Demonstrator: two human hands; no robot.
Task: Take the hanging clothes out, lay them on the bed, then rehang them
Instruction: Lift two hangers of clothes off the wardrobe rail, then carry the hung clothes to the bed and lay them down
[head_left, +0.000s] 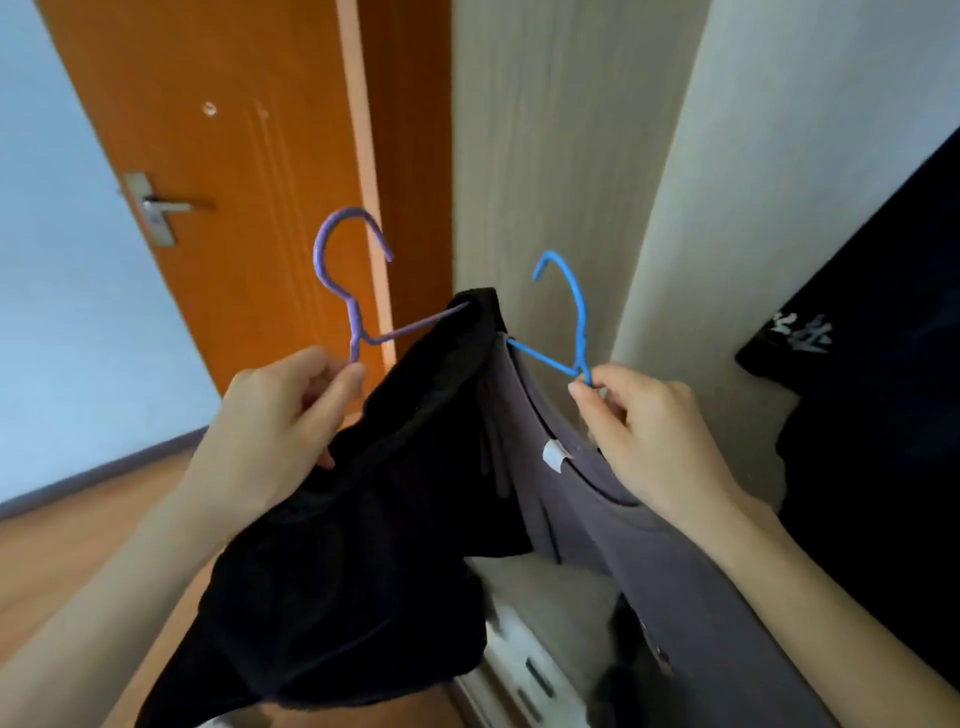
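Note:
My left hand (283, 421) pinches the neck of a purple wire hanger (340, 270), hook up, with a black garment (353, 571) draped from it. In my right hand (649, 436) is the neck of a blue wire hanger (574, 312), which carries a grey-purple shirt (675, 571) with a white neck label. The two garments touch in the middle, between my hands. Both hang in the air in front of me. The bed is not in view.
An orange door (234, 130) with a metal handle (156, 208) stands ahead on the left. A beige wardrobe panel (561, 156) is straight ahead. A dark garment with white print (857, 338) hangs at the right. Wooden floor (78, 545) lies lower left, and a white drawer unit (524, 670) sits below.

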